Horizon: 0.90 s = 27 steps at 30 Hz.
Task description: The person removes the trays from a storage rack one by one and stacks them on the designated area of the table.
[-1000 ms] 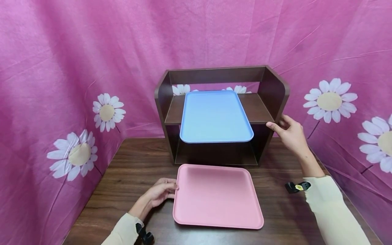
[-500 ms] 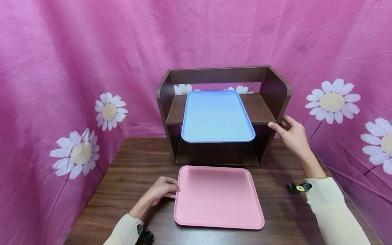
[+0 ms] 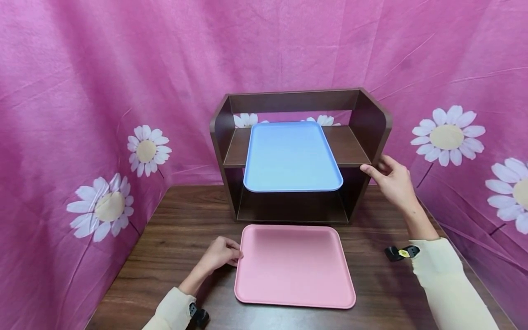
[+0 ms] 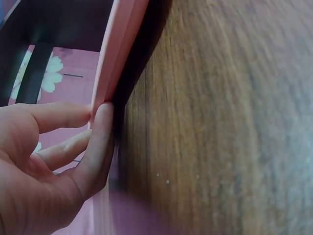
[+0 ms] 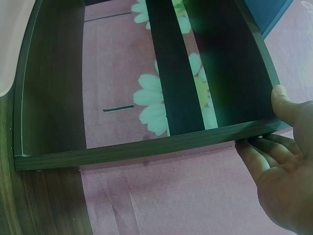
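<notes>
My left hand point(image 3: 220, 253) pinches the left rim of a pink tray point(image 3: 294, 268) in front of the shelf. In the left wrist view, fingers lie on both sides of the tray's rim point(image 4: 115, 54), close above the wood. My right hand point(image 3: 393, 181) grips the right side of a dark brown two-level shelf point(image 3: 373, 126). Its thumb presses the front edge at the middle board, and the other fingers go behind the side panel, as the right wrist view shows. A blue tray point(image 3: 293, 158) lies on the shelf's middle board, its near end jutting out past the front.
The shelf stands at the back of a wooden table point(image 3: 165, 256). Behind and beside it hangs a pink curtain point(image 3: 173, 68) with large white daisies. The shelf's lower compartment point(image 3: 293, 208) lies beneath the blue tray's overhang.
The pink tray's far edge has come slightly nearer in the head view. My left hand has shifted a little at its rim. My right hand keeps its grip on the shelf.
</notes>
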Each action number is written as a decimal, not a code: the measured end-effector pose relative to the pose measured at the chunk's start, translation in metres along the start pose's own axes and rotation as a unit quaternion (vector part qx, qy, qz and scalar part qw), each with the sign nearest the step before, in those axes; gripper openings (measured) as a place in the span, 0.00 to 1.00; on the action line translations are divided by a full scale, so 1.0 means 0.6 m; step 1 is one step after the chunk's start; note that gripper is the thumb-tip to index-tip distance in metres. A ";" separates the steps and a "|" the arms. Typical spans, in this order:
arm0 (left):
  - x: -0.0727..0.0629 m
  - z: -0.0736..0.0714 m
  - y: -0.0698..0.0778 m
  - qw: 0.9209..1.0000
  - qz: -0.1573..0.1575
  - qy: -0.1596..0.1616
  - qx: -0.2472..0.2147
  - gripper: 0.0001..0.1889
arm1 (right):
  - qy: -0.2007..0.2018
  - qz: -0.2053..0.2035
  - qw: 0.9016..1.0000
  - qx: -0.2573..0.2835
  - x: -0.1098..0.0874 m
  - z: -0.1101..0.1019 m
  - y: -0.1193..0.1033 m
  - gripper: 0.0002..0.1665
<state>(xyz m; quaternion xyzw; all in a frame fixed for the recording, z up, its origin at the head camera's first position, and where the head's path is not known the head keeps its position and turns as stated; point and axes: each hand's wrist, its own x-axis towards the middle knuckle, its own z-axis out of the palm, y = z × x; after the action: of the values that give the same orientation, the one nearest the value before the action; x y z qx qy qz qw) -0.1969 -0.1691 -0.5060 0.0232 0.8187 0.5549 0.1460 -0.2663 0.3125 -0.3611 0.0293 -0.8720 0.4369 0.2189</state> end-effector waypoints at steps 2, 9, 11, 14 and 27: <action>-0.001 0.001 0.003 1.000 -0.002 0.008 0.011 0.05 | 0.002 0.000 1.000 -0.002 -0.001 0.000 0.000 0.33; -0.001 0.004 0.007 1.000 -0.012 0.023 0.017 0.04 | 0.004 0.002 1.000 0.003 -0.002 0.000 0.001 0.33; -0.001 0.004 0.007 1.000 -0.014 0.023 0.011 0.04 | 0.003 0.003 1.000 0.006 -0.001 0.000 0.001 0.32; 0.000 0.004 0.006 1.000 -0.016 0.023 0.006 0.03 | 0.004 0.004 1.000 0.008 -0.001 0.000 0.002 0.32; 0.001 0.002 0.007 1.000 -0.015 0.019 0.002 0.02 | 0.007 0.005 1.000 0.012 -0.003 0.001 0.002 0.30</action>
<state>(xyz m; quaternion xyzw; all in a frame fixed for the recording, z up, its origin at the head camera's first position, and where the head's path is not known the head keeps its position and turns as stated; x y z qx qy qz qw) -0.1975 -0.1661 -0.5029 0.0012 0.8224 0.5517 0.1387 -0.2653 0.3127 -0.3632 0.0249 -0.8650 0.4488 0.2228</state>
